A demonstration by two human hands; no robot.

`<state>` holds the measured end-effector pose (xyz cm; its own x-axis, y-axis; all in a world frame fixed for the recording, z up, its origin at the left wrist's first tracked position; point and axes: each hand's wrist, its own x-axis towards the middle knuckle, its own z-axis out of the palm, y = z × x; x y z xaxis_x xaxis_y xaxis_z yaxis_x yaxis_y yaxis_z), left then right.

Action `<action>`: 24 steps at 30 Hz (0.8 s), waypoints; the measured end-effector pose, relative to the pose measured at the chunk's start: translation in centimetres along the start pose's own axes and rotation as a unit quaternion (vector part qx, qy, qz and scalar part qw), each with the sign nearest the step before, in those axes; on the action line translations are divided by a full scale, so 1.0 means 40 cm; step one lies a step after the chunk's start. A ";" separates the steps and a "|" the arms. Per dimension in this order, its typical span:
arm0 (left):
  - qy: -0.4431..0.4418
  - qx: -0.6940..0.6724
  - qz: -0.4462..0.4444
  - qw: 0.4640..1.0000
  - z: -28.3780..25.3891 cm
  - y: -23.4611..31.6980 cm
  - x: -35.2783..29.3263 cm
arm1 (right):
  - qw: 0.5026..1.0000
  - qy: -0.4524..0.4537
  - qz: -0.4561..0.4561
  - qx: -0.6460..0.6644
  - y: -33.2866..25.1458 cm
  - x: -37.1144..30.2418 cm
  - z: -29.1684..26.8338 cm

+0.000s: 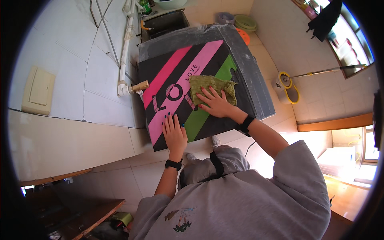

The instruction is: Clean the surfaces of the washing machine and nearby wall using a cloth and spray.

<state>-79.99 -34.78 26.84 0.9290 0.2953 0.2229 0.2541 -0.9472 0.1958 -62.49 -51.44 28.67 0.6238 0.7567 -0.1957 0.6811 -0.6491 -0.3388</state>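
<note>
A black box (208,52) with pink and green diagonal stripes and lettering lies flat on a larger grey slab-like surface (240,44). My right hand (218,103) rests, fingers spread, on a crumpled olive-green cloth (202,83), which it presses against the right part of the box's top. Near the box's front left corner my left hand (175,134) lies flat on the striped top, fingers stretched out, with nothing in it. A dark band circles each wrist.
A pipe with a brass-coloured tap (140,86) runs along the left wall, close to the box's left edge. Behind stands a dark sink (166,26). Basins (245,23) sit at the back right. A yellow-and-white mop bucket (287,89) with a mop handle (316,73) stands by the right wall.
</note>
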 end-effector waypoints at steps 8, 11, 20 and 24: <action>-0.007 -0.013 -0.024 1.000 -0.021 0.013 0.002 | 0.988 0.040 0.129 0.070 0.265 0.339 -0.128; -0.006 -0.019 -0.037 0.999 -0.027 0.020 0.003 | 0.979 0.138 0.128 0.074 0.359 0.401 -0.144; 0.007 -0.020 -0.037 0.999 -0.034 0.023 0.014 | 0.892 0.328 0.198 0.240 0.381 0.380 -0.360; 0.029 -0.018 -0.029 0.999 -0.026 0.023 0.016 | 0.900 0.380 -0.011 0.215 0.142 0.137 -0.383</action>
<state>-79.44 -35.33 28.14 0.8954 0.3572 0.2660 0.2961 -0.9236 0.2435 -49.31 -52.18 39.76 0.8055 0.3916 0.4448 0.5867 -0.4214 -0.6915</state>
